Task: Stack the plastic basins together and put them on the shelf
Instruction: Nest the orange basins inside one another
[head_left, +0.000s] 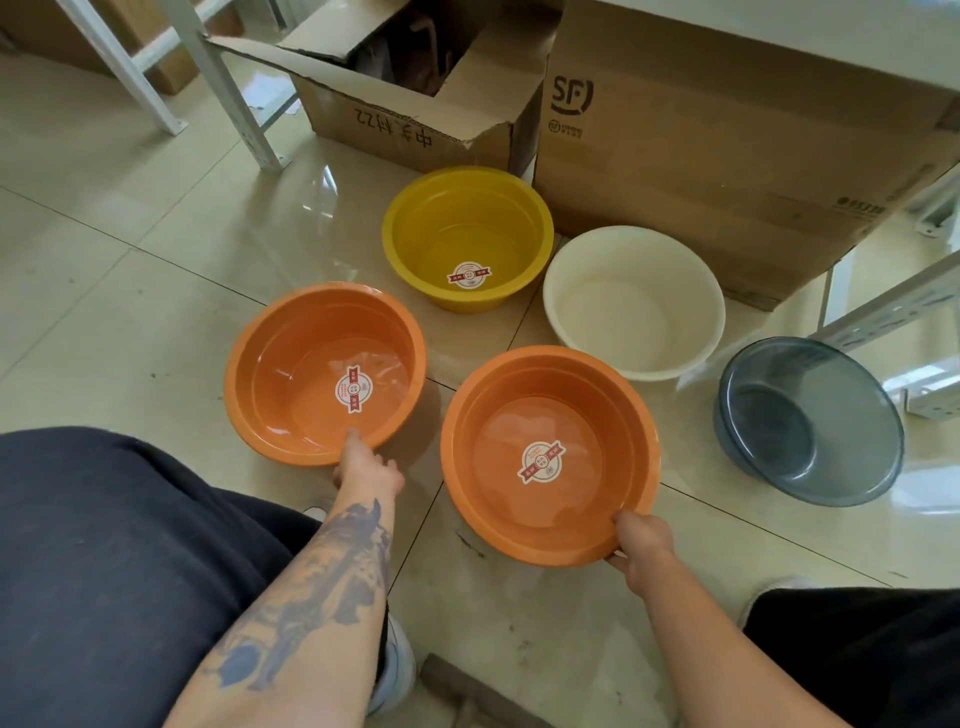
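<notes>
Several plastic basins sit apart on the tiled floor. My left hand (366, 465) grips the near rim of the left orange basin (291, 364). My right hand (640, 543) pinches the near rim of the right orange basin (498, 415), which tilts slightly. Behind them stand a yellow basin (457, 228) and a white basin (634, 306). A translucent grey-blue basin (810, 421) lies at the right. Both orange basins and the yellow one carry a round sticker inside.
An open cardboard box (410, 109) and a large closed box (727, 140) stand behind the basins. White metal shelf legs (228, 88) rise at the back left, and more shelf framing (893, 306) at the right. My dark trousered knees flank the foreground.
</notes>
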